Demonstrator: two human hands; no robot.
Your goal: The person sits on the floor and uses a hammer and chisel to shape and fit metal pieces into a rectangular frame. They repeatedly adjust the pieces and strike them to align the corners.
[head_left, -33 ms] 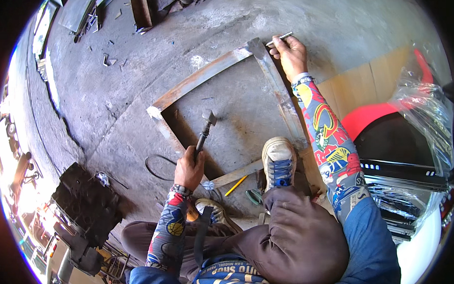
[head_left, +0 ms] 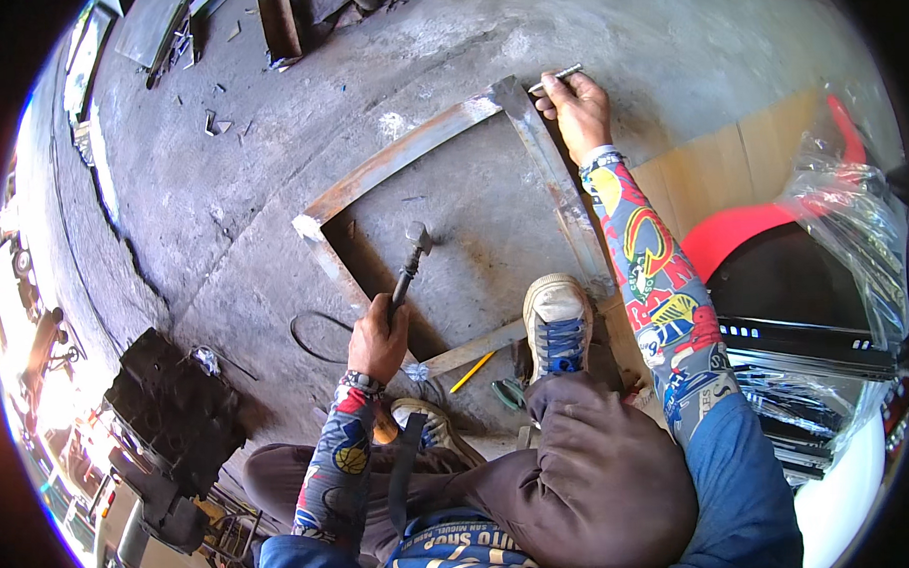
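A rusty rectangular steel frame [head_left: 410,150] lies flat on the concrete floor. My left hand [head_left: 376,339] grips the handle of a hammer [head_left: 412,257], whose head hangs just above the floor inside the frame. My right hand [head_left: 577,107] reaches to the frame's far right corner and holds a short metal rod [head_left: 557,77] against it. My right shoe [head_left: 556,321] rests on the frame's near right corner.
A yellow pencil [head_left: 473,371] and green-handled pliers [head_left: 508,392] lie by my feet. A black cable [head_left: 311,334] loops at the left of the hammer hand. A black boxy machine [head_left: 174,414] stands at left. A red and black plastic-wrapped object [head_left: 773,243] sits on a board [head_left: 731,164] at right.
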